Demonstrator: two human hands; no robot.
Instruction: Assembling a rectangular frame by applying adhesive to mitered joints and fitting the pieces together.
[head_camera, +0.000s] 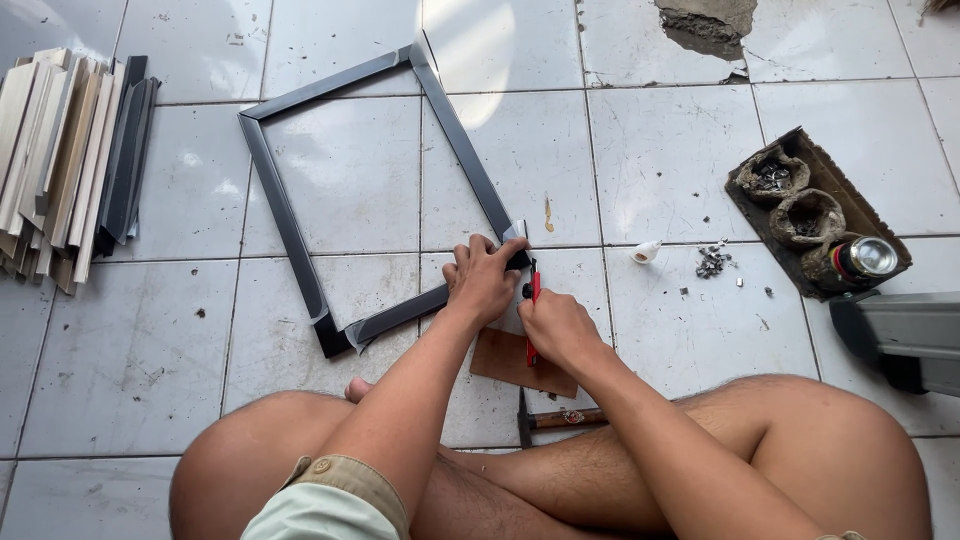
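Left hand (484, 278) clamps frame (290, 225) corner, centre. Right hand (556, 328) grips red tool (534, 292) beside it. Hammer (548, 418) lies below; moulding stack (70, 160) upper left; tray (818, 208) right.

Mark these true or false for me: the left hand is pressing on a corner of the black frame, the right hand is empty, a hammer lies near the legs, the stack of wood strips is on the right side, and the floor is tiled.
1. The left hand presses on a corner of the black frame. True.
2. The right hand is empty. False: it grips a red-handled tool.
3. A hammer lies near the legs. True.
4. The stack of wood strips is on the right side. False: it lies at the left edge.
5. The floor is tiled. True.
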